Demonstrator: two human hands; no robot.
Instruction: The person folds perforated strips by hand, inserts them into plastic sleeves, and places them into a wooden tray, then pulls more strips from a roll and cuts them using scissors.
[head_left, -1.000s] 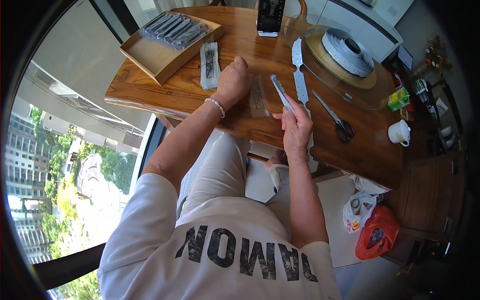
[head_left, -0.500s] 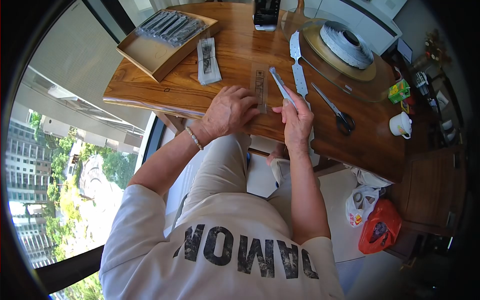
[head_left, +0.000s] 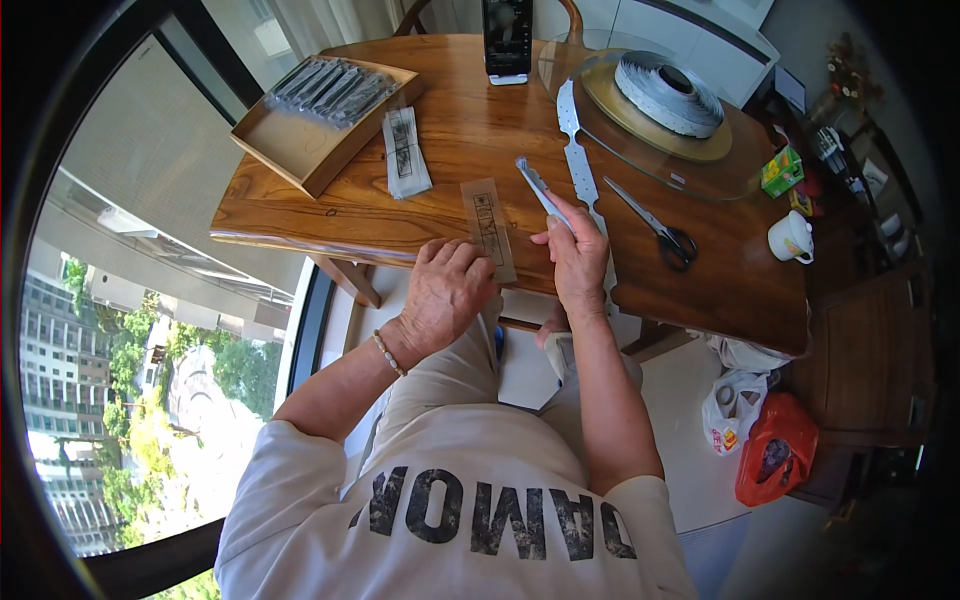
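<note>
A clear plastic bag (head_left: 487, 222) with a dark printed strip lies over the table's near edge. The curled fingers of my left hand (head_left: 455, 288) are on its lower end, the thumb hidden below. My right hand (head_left: 578, 255) grips a slim strip-like packet (head_left: 542, 190), pale with a dark part, pointing up and away over the table. A stack of similar printed bags (head_left: 407, 160), banded in the middle, lies beyond my left hand. Right of my right hand are scissors (head_left: 655, 225) with black handles.
A shallow cardboard box (head_left: 310, 180) of packed dark items sits at the back left. A phone (head_left: 508, 40) stands at the back. A roll of white strip (head_left: 668, 95) rests on the glass turntable, and a loose perforated strip (head_left: 580, 170) crosses the table. A lidded cup (head_left: 791, 238) stands right.
The view has shifted with my head. My left hand and the clear bag have moved left and toward my body. My right hand still holds the slim packet.
</note>
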